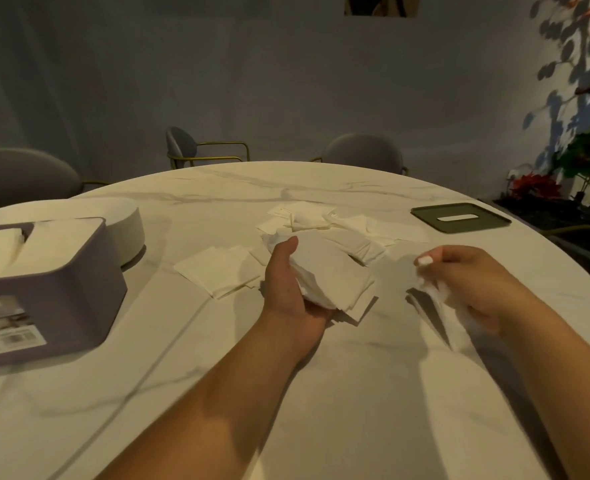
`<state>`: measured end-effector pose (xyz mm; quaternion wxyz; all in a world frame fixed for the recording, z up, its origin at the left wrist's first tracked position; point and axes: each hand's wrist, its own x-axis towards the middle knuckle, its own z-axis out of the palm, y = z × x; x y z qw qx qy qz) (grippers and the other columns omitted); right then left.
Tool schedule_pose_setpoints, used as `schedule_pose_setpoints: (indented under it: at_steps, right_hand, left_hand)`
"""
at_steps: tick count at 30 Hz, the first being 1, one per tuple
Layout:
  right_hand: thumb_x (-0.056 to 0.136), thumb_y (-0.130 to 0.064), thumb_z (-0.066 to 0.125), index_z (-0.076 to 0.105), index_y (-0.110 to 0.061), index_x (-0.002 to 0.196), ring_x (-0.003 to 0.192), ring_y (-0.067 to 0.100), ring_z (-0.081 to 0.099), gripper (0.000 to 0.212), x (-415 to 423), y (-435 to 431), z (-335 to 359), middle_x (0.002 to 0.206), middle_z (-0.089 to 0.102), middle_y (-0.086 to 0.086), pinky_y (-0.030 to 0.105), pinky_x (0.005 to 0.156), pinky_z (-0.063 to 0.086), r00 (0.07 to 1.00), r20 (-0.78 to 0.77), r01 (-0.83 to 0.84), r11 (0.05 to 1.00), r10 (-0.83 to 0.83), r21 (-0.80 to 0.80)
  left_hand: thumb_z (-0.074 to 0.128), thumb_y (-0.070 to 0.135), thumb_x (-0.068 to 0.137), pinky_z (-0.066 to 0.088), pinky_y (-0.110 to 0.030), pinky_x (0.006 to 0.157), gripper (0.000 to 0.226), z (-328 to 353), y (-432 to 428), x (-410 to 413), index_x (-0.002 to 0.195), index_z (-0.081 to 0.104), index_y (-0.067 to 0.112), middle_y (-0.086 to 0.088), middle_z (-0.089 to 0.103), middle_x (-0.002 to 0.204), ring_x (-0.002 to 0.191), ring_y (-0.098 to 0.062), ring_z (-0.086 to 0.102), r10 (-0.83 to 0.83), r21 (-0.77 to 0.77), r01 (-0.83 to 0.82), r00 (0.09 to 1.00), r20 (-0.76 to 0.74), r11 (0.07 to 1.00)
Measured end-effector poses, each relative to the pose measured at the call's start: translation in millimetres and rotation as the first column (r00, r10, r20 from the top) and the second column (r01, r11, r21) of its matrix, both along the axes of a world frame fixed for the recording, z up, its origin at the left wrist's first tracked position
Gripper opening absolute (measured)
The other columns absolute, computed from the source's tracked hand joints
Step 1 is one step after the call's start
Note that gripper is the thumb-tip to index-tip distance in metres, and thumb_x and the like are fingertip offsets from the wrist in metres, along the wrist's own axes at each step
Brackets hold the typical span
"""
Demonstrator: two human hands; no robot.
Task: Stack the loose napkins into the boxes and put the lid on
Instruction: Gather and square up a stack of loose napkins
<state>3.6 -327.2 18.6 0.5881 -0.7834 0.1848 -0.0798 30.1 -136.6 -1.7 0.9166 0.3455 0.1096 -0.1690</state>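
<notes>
Marble table (321,393), left grip (286,282) clasping napkin stack (335,271), right grip (466,278) pinching one napkin (438,306) (crumpled)

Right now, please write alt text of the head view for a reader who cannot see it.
A person's left hand holds a stack of white napkins over a round marble-look table while the right hand pinches another napkin. More loose napkins lie beyond; an open purple box with napkins inside stands at left, a green slotted lid at far right.

On table (321,393): box (54,289) at 9 o'clock, tub (127,226) just behind it, napkins (321,223) at 12, lid (483,221) at 2. Beyond far edge: chairs (182,143) from 10 to 1.
</notes>
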Motion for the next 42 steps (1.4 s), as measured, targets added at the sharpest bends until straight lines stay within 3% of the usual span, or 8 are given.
schedule_pose_setpoints:
  at_steps: [7,14,17,22,30,33,36,42]
  right_hand:
    - [0.089,-0.014,0.063,0.056,-0.012,0.102,0.079,0.018,0.058,0.015,4,-7,14,0.097,0.060,0.007,0.031,0.064,0.052,0.904,-0.008,0.301,0.623,-0.427,0.722]
    - [0.104,-0.030,0.033,0.049,-0.005,0.120,0.095,0.028,0.063,0.033,12,7,2,0.103,0.065,0.013,0.047,0.077,0.053,0.939,0.002,0.134,0.369,-0.345,0.920]
    - [0.099,-0.024,0.048,0.049,-0.014,0.114,0.087,0.028,0.065,0.018,10,25,4,0.103,0.065,0.011,0.044,0.051,0.057,0.963,0.079,0.089,0.584,-0.256,0.807]
    - [0.087,-0.027,0.066,0.057,-0.035,0.105,0.099,0.022,0.057,0.021,12,38,3,0.113,0.058,0.000,0.040,0.075,0.056,0.931,0.325,0.059,0.950,-0.163,0.306]
    - [0.089,-0.013,0.064,0.060,-0.021,0.096,0.092,0.016,0.061,0.012,13,15,1,0.098,0.060,-0.002,0.027,0.077,0.058,0.826,0.258,0.291,0.771,-0.502,0.567]
    - [0.085,-0.008,0.066,0.062,-0.021,0.079,0.097,0.009,0.062,0.015,8,35,0,0.099,0.065,-0.012,0.022,0.082,0.054,0.831,0.524,0.102,0.977,-0.187,0.187]
    - [0.079,-0.003,0.070,0.067,-0.020,0.074,0.103,0.001,0.059,0.018,9,51,-11,0.102,0.065,-0.020,0.015,0.086,0.050,0.803,0.484,-0.191,0.920,0.347,-0.342]
    - [0.068,-0.032,0.065,0.072,-0.040,0.065,0.117,0.006,0.053,0.011,9,43,-11,0.104,0.065,-0.029,0.024,0.098,0.044,0.784,0.314,-0.381,0.814,0.536,-0.439]
  left_hand:
    - [0.056,0.046,0.087,0.051,-0.043,0.077,0.042,4,-7,-9,0.115,0.063,0.017,-0.015,0.068,0.102,0.093,-0.034,0.061,-0.147,-0.093,0.148,0.989,0.020,0.985]
    - [0.053,0.053,0.087,0.051,-0.041,0.072,0.051,2,-21,-20,0.121,0.061,0.017,-0.017,0.069,0.101,0.091,-0.034,0.061,-0.270,-0.050,0.270,0.963,-0.007,0.962]
    - [0.053,0.053,0.086,0.051,-0.043,0.077,0.050,2,-22,-19,0.120,0.061,0.017,-0.018,0.069,0.103,0.094,-0.036,0.061,-0.292,-0.037,0.292,0.956,-0.008,0.956]
    - [0.053,0.052,0.087,0.050,-0.048,0.088,0.045,2,-22,-18,0.116,0.062,0.019,-0.018,0.070,0.105,0.101,-0.039,0.061,-0.291,-0.048,0.291,0.957,0.003,0.955]
    - [0.057,0.048,0.087,0.052,-0.041,0.071,0.045,4,-19,-18,0.120,0.060,0.017,-0.016,0.068,0.099,0.089,-0.033,0.062,-0.201,-0.102,0.198,0.979,-0.016,0.975]
    - [0.058,0.051,0.085,0.052,-0.044,0.078,0.047,4,-19,-18,0.116,0.063,0.017,-0.017,0.068,0.105,0.093,-0.035,0.061,-0.194,-0.105,0.191,0.981,-0.016,0.976]
    - [0.059,0.054,0.083,0.054,-0.045,0.074,0.049,6,-16,-15,0.115,0.064,0.016,-0.018,0.069,0.104,0.091,-0.034,0.063,-0.160,-0.154,0.159,0.987,0.008,0.975]
    - [0.058,0.029,0.088,0.052,-0.042,0.070,0.021,9,-6,-9,0.098,0.060,0.012,-0.017,0.066,0.092,0.084,-0.035,0.059,-0.033,-0.192,0.030,0.999,-0.011,0.981]
